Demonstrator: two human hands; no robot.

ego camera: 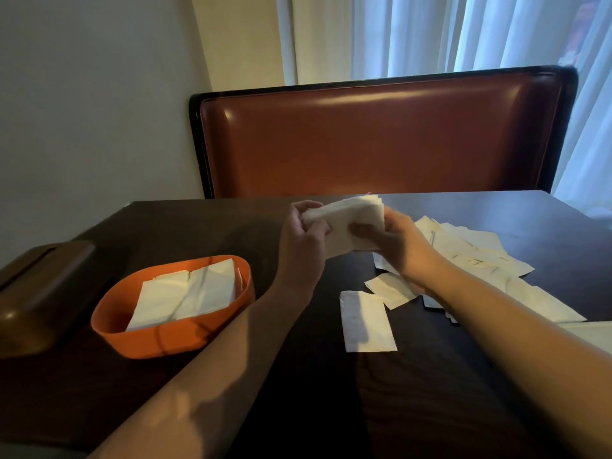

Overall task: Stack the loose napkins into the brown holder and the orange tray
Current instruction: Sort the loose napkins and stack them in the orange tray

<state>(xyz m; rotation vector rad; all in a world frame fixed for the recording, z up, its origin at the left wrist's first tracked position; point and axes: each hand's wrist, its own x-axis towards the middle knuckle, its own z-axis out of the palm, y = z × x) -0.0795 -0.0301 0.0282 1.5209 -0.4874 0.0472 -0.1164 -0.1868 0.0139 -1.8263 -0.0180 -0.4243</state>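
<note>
Both hands hold one thick stack of white napkins above the middle of the dark table. My left hand grips its left end and my right hand grips its right side. The orange tray sits at the left with white napkins lying in it. At the far left stands the brown holder, its inside hidden. Loose napkins lie scattered to the right of my right hand, and a single napkin lies flat between my forearms.
The dark wooden table stretches back to a red-brown padded bench back. A pale wall is on the left and white curtains hang behind the bench. More napkins lie under and beyond my right forearm.
</note>
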